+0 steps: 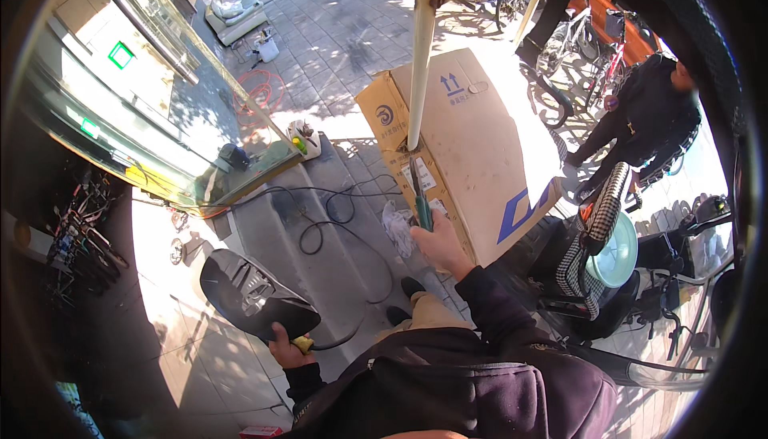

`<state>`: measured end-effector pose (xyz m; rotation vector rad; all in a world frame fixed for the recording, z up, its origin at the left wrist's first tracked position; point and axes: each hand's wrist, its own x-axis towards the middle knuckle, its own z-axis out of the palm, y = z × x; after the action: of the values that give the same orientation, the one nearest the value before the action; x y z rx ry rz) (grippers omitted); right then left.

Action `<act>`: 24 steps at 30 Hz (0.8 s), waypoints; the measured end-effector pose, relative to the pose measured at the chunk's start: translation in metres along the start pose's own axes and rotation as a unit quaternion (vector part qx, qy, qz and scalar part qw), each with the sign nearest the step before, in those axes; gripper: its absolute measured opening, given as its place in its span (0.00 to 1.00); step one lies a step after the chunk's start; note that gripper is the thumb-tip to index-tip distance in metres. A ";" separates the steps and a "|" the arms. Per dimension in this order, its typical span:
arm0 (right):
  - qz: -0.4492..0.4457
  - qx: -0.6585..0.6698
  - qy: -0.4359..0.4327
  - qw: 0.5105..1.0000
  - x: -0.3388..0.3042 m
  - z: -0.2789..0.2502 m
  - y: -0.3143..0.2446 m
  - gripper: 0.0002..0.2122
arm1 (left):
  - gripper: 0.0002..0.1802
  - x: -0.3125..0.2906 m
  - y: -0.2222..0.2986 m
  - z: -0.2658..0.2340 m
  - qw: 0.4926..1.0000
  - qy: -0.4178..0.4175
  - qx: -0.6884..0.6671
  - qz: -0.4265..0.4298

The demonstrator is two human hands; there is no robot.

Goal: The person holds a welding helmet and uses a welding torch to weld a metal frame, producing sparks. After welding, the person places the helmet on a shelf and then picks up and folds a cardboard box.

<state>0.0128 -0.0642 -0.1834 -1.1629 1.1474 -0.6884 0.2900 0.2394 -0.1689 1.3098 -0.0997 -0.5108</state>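
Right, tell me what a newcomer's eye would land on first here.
Probably the big cardboard box just right of centre, crossed by a pale pole. Next, the green-handled tool in the right hand, below the pole's lower end, and the black shield at lower left, in the left hand.

From the middle of the view, a person in black clothing (658, 113) sits between two and three o'clock, with a red-framed bicycle (615, 59) at two, a black-and-white checked fabric seat cover (606, 205) at three, and a round, pale-green basin (614, 253) just past three. A thin, coiled red hose (260, 91) lies on grey paving (336, 47) past ten o'clock, with a pale, low, couch-like piece (236, 27) farther out toward eleven. Dark parked bicycles (84, 235) stand at nine, and broad grey steps (280, 239) descend at eight.
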 end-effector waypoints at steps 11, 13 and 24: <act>-0.347 0.194 0.229 0.889 0.082 -0.001 -0.207 0.16 | 0.23 -0.002 0.049 0.062 0.996 -0.070 0.061 0.002; -0.351 0.146 0.241 0.893 0.082 0.012 -0.214 0.17 | 0.22 0.000 0.047 0.054 0.991 -0.100 0.084 -0.011; -0.294 0.131 0.227 0.919 0.087 0.026 -0.211 0.15 | 0.25 0.015 0.040 0.023 0.995 -0.083 0.049 0.002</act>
<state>0.0918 -0.1969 -0.0135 -1.1474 1.0296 -1.5940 0.3071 0.2193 -0.1280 1.3604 -0.2685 -0.6176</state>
